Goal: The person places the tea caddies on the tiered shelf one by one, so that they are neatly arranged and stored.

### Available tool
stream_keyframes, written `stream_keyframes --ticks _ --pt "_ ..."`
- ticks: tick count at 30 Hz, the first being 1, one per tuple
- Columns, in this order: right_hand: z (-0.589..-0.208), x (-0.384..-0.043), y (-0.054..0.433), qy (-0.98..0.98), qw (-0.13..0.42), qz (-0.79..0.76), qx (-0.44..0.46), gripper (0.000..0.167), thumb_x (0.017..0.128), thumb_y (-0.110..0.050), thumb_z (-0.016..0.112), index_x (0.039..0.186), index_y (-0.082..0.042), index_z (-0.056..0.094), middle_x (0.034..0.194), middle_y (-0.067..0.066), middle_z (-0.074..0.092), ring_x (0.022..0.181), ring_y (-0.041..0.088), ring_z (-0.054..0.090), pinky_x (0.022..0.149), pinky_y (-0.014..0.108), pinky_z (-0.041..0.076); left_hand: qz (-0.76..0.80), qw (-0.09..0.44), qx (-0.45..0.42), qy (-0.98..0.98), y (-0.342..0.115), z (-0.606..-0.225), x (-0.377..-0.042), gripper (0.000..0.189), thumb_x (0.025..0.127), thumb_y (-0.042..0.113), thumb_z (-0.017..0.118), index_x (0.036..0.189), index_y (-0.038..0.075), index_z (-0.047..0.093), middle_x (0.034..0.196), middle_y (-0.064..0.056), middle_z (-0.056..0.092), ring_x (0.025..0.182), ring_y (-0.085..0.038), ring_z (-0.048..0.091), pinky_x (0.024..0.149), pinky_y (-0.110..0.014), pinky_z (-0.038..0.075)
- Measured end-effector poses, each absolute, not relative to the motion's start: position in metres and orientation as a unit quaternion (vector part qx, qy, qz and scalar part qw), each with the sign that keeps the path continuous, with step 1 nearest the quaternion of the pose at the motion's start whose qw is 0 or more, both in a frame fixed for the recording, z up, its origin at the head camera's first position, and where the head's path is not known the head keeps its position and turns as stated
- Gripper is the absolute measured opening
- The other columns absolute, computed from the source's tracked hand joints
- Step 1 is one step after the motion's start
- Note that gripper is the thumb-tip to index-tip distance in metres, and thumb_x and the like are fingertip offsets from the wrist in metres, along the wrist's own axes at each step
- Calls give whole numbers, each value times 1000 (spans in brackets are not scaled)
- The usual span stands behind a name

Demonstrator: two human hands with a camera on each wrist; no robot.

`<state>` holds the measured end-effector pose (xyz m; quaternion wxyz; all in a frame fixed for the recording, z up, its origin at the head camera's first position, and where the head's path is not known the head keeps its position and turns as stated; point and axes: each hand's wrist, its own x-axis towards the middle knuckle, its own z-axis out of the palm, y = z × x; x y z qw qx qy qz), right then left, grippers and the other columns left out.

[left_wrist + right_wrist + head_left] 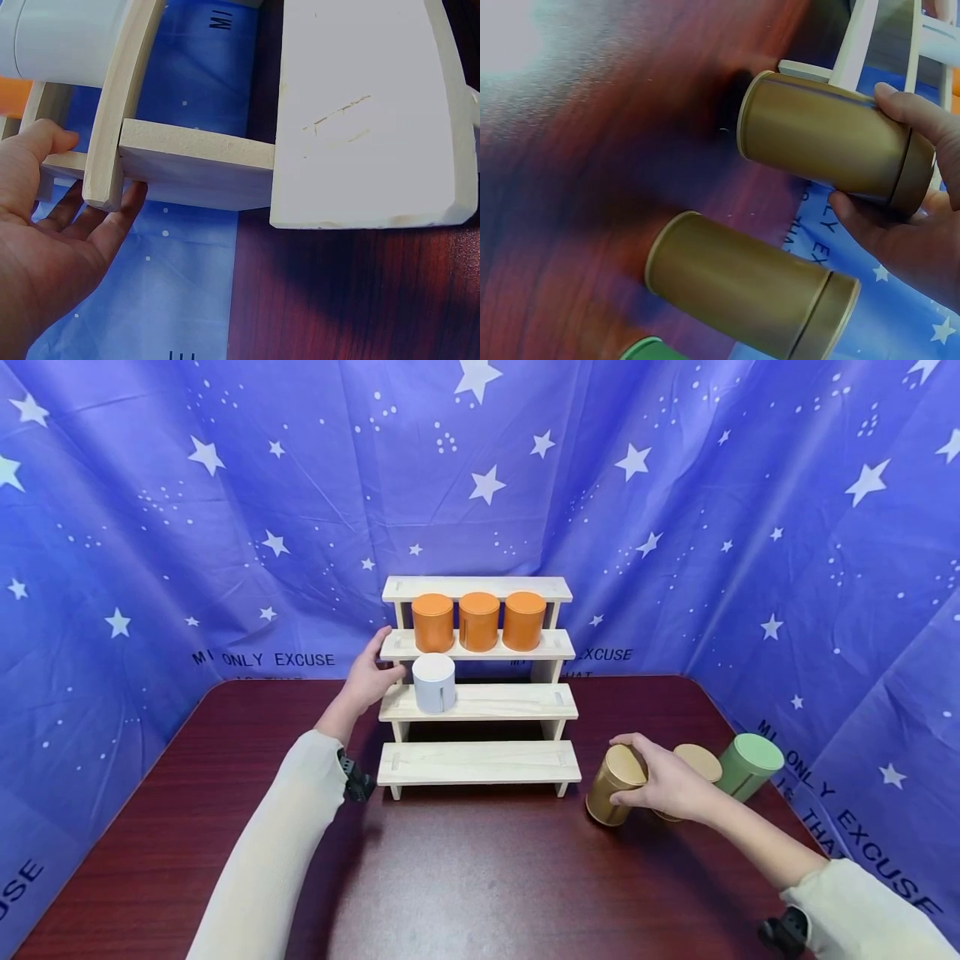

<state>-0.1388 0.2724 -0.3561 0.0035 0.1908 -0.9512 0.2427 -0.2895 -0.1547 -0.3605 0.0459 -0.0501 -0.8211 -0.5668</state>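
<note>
Both clamped: our left hand on the pale wooden stepped rack, likely steadying; our right hand round the gold metal canister, base below.

Looks down and forward from the head, farthest back, over a four-tier wooden shelf; from the left wrist, closely faces its left end; from the right, nearby gold canisters, shared with head view.
</note>
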Motion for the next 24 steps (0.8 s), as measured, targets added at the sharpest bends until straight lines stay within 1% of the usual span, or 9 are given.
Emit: stream_keyframes --ticks 7,13,19,24 --pt "-348 -143 269 -947 6 261 187 72 65 -25 85 121 -4 45 94 8 64 84 17 59 71 30 47 -569 47 -51 -819 -155 -359 -288 81 81 1 58 150 19 20 132 -19 49 98 -25 50 64 -18 42" --pt "-341 -145 266 -944 6 270 187 72 67 -29 84 122 -6 44 97 9 64 87 19 60 73 33 48 -570 49 -50 -819 -154 -359 -288 81 81 0 58 150 19 21 128 -19 51 95 -23 51 65 -17 43" --pt "-336 -145 264 -944 3 274 183 71 67 -33 83 123 -8 45 100 8 64 88 19 60 74 34 48 -567 50 -52 -821 -155 -360 -288 82 80 1 59 150 19 20 132 -19 50 99 -25 51 69 -19 44" --pt "-331 -147 261 -946 8 272 179 73 68 -37 82 126 -10 47 102 6 66 90 19 61 75 34 48 -570 52 -55 -818 -156 -361 -289 82 80 0 59 150 18 21 133 -20 49 102 -29 51 69 -19 43"
